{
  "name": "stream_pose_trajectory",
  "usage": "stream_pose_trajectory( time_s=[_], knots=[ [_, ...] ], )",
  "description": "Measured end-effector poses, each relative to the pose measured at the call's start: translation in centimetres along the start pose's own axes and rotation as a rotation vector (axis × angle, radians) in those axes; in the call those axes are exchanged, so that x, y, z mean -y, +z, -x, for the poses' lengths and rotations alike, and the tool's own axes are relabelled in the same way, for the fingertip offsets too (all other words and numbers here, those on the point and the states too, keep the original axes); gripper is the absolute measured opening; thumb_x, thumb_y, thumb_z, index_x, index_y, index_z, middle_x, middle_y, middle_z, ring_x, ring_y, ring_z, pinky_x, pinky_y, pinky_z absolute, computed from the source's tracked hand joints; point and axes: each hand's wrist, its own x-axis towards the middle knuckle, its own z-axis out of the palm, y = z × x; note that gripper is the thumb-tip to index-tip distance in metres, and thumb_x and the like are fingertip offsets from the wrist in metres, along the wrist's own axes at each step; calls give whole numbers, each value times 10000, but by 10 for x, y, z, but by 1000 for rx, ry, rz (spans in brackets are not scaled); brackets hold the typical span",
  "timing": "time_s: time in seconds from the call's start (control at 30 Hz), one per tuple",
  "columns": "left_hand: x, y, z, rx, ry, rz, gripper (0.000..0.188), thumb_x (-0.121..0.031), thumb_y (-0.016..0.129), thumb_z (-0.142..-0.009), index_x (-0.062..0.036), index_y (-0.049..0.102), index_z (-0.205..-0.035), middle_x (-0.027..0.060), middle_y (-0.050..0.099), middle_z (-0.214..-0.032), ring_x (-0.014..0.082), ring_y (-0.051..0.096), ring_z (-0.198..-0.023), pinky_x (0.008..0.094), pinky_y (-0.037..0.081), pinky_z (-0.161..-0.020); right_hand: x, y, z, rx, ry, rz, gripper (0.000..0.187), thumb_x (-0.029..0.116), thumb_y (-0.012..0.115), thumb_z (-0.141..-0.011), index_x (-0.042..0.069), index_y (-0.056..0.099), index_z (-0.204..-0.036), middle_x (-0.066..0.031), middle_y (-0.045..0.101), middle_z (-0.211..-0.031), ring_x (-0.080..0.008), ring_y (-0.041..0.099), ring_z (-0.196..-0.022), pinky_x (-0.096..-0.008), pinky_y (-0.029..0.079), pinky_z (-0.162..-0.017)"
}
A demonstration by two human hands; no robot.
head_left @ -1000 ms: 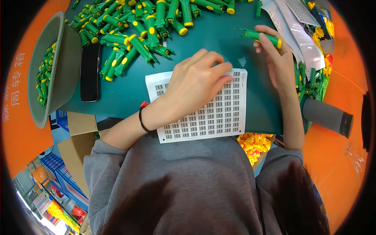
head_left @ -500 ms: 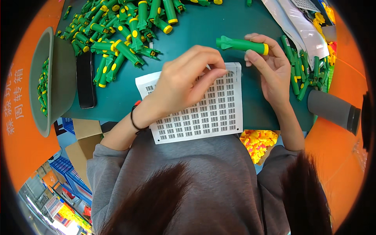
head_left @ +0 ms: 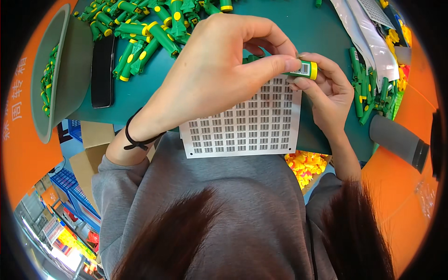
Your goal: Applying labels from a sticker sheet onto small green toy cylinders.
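A green plastic tube with a yellow end (head_left: 313, 71) is held above the sheet, between both hands. My right hand (head_left: 332, 95) pinches it near the yellow end, thumb below and fingers above. My left hand (head_left: 210, 70) reaches across and covers most of the tube; its thumb presses on a small white barcode label (head_left: 303, 69), and its fingers curl behind the tube. Below the hands lies a white sheet of barcode labels (head_left: 242, 130), overhanging the table's near edge.
A heap of green tubes (head_left: 154, 46) covers the far left, beside a black phone-like slab (head_left: 102, 72) and a grey-green bin (head_left: 70, 79). More green tubes (head_left: 361, 88) lie right, near white plastic bags (head_left: 368, 42) and a grey cylinder (head_left: 396, 140).
My left hand has moved right and up from above the sheet onto the tube. A barcode label now shows on the tube, near its yellow end. The tube has shifted slightly.
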Motion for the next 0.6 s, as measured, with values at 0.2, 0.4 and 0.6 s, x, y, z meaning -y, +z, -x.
stream_pose_trajectory(
  time_s=[0.2, 0.4, 0.6],
  knots=[
    [-6, 1, -1, 10, 29, -24, 162, -105, 745, -881, 23, 715, -975, 59, 726, -949, 121, 682, -880, 272, 537, -827, -1, -1, 2, -8, -5, 0, 389, -128, 702, -842, -103, 603, -1217, -168, 681, -1124, -204, 687, -1018, -319, 595, -890],
    [19, -4, -19, -32, 846, -111, 173, -104, 713, -900, 54, 682, -961, 159, 713, -891, 214, 694, -804, 294, 537, -734, -2, 0, 1, -11, -12, 1, 390, -130, 703, -839, -104, 605, -1216, -172, 682, -1125, -200, 689, -1013, -311, 597, -878],
    [-5, 3, -5, 15, 46, -123, 173, -126, 749, -889, 13, 702, -979, 46, 722, -938, 116, 683, -865, 263, 540, -799, 0, -4, 2, -18, 48, 56, 398, -91, 701, -853, -90, 587, -1235, -164, 672, -1134, -177, 681, -970, -290, 573, -861]
  ],
)
